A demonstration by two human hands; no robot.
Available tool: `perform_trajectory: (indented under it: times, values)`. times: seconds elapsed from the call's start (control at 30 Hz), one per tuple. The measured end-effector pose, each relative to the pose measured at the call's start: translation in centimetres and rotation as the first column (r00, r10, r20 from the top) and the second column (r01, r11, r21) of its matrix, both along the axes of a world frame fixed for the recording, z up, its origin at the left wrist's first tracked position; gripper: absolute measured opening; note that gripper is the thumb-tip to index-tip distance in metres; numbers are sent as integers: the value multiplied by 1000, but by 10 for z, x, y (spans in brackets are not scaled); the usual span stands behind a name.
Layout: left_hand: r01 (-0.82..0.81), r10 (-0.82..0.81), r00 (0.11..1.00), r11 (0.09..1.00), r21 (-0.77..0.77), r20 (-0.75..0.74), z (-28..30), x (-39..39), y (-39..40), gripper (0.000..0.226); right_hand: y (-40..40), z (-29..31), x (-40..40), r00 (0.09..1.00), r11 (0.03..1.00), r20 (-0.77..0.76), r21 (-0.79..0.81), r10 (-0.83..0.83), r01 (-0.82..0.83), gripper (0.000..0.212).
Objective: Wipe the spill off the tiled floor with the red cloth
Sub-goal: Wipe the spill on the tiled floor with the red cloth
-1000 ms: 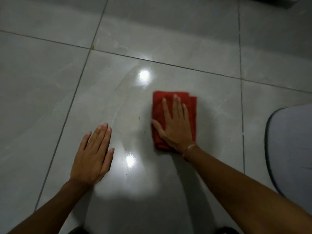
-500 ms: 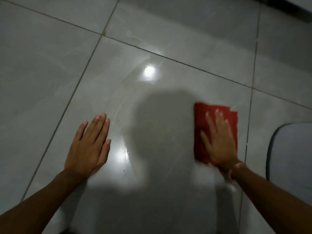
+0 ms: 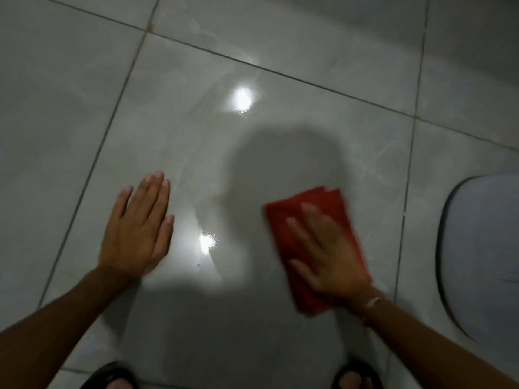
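A folded red cloth (image 3: 286, 231) lies flat on the glossy grey tiled floor (image 3: 196, 153). My right hand (image 3: 328, 256) presses down on top of it with fingers spread, blurred by motion. My left hand (image 3: 137, 228) rests flat on the tile to the left, fingers together, holding nothing. Between the two hands the tile shines wet, with a bright glare spot (image 3: 207, 242) and a faint streak running up from it. A second glare spot (image 3: 242, 100) sits farther away on the same tile.
A pale grey mat with a dark rim (image 3: 483, 254) lies at the right edge. Toes in dark sandals (image 3: 354, 379) show at the bottom. Grout lines cross the floor on the left, right and far side. My head's shadow falls on the middle tile.
My right hand slid the cloth right, then back left and toward me, tilting it. The left hand stayed planted. The view shifted, bringing my feet into frame.
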State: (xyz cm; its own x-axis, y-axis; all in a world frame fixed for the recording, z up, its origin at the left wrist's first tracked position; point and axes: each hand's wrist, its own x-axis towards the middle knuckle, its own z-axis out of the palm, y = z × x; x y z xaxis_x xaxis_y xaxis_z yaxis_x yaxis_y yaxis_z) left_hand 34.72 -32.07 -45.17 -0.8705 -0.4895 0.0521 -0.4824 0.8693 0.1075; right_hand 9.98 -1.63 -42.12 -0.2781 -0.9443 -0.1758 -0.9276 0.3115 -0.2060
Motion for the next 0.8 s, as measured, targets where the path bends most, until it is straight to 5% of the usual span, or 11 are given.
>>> perform_trajectory:
  times: [0.1,0.23,0.37,0.47,0.57,0.67,0.8]
  values:
    - [-19,19,999,1000,14,31,1,-1,-2,65,-12,3,-69,961,961,-34,13,-275,275,77]
    - [-13,11,998,999,37,67,2,0,-6,67,-146,3,-79,811,813,-63,-49,-582,580,79]
    - [-24,20,997,998,54,73,5,-2,-7,67,-204,-9,16,969,959,18,-137,-248,248,81]
    - [-3,-1,997,999,50,71,6,2,-9,67,-114,-10,73,996,990,42,-120,80,-74,78]
    - [-7,3,998,998,62,70,3,1,-6,68,-11,-6,34,986,986,1,-24,164,-164,72]
    - [-14,11,998,998,56,56,2,-2,-3,68,-6,0,-46,992,992,-39,37,-121,122,79]
    - [-14,12,999,998,57,50,4,-1,-4,68,-133,3,-68,855,859,-87,-25,-512,512,84]
